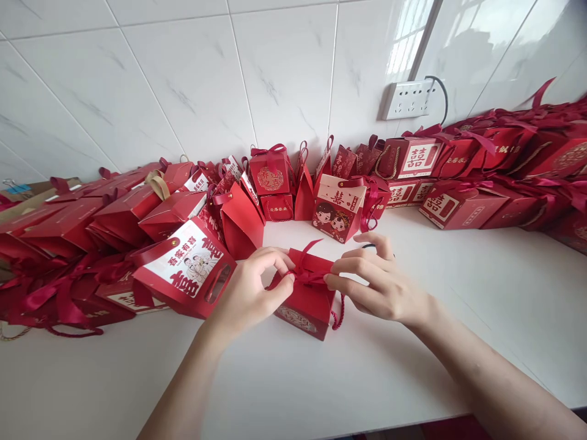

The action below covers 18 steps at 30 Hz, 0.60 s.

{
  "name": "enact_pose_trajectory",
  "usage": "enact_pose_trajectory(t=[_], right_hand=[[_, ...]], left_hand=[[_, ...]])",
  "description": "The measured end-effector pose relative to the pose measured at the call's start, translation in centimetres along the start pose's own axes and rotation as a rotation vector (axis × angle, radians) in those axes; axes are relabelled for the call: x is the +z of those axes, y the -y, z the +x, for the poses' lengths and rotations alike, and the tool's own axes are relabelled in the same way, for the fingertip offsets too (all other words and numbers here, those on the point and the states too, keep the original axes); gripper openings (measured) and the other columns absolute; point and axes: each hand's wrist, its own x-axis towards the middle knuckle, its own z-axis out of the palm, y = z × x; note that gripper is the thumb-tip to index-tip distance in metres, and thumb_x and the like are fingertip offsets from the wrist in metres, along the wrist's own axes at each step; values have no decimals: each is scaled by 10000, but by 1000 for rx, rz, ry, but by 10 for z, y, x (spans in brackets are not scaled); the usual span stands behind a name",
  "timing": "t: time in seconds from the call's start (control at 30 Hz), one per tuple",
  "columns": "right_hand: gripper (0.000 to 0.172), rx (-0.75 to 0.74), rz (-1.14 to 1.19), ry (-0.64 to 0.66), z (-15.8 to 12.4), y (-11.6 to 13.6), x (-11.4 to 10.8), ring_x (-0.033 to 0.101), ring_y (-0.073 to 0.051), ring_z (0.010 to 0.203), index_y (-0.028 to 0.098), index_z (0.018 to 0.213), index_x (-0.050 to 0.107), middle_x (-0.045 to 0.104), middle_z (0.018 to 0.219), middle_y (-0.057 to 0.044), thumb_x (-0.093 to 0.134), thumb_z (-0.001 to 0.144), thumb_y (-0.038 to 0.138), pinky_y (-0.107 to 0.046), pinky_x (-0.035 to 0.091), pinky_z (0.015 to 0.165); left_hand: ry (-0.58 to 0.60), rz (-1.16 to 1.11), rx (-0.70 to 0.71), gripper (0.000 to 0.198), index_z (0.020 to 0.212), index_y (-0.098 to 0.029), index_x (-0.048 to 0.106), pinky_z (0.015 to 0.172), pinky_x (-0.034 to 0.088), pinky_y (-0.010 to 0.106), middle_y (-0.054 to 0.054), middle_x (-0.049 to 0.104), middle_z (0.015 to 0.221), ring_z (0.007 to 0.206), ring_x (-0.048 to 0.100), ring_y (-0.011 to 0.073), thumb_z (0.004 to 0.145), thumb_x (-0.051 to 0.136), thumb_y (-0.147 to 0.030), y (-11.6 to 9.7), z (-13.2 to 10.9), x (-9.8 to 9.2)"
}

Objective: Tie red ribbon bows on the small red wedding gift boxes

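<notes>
A red gift box with a pale round ornament on its front stands on the white table between my hands. Across its top runs a dark red ribbon, looped as a bow with one tail sticking up. My left hand pinches the ribbon's left side between thumb and forefinger. On the other side my right hand has thumb and fingertips closed on the ribbon's right side, its little finger raised. A twisted red cord handle hangs at the box's right side.
Rows of red boxes fill the left, with a bag-shaped box near my left wrist. Boxes with cartoon figures and gold print stand behind. More stacked boxes line the right. A white socket strip is on the tiled wall.
</notes>
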Motion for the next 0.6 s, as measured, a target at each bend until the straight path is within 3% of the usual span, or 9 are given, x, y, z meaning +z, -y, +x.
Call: enact_pose_trajectory(t=[0.13, 0.4, 0.6], right_hand=[[292, -30, 33, 17, 3, 4, -2, 548, -107, 669, 220, 812, 607, 623, 779, 11, 405, 879, 20, -423, 390, 870], [324, -80, 82, -1, 8, 14, -4, 541, -108, 649, 182, 760, 573, 612, 718, -4, 338, 919, 26, -412, 390, 841], [132, 47, 113, -19, 5, 14, 3, 529, -132, 640, 160, 858, 542, 585, 725, -31, 542, 919, 277, -412, 427, 786]], left_hand=[[17, 93, -107, 146, 682, -211, 507, 874, 433, 317, 14, 601, 1095, 1046, 580, 241, 793, 561, -289, 3, 2, -1], [19, -118, -250, 238, 656, -199, 525, 906, 415, 326, 41, 586, 1201, 1112, 552, 285, 798, 551, -387, 8, 6, -5], [67, -147, -276, 213, 679, -210, 526, 955, 373, 315, 2, 567, 1259, 1156, 528, 268, 799, 557, -384, 9, 7, -4]])
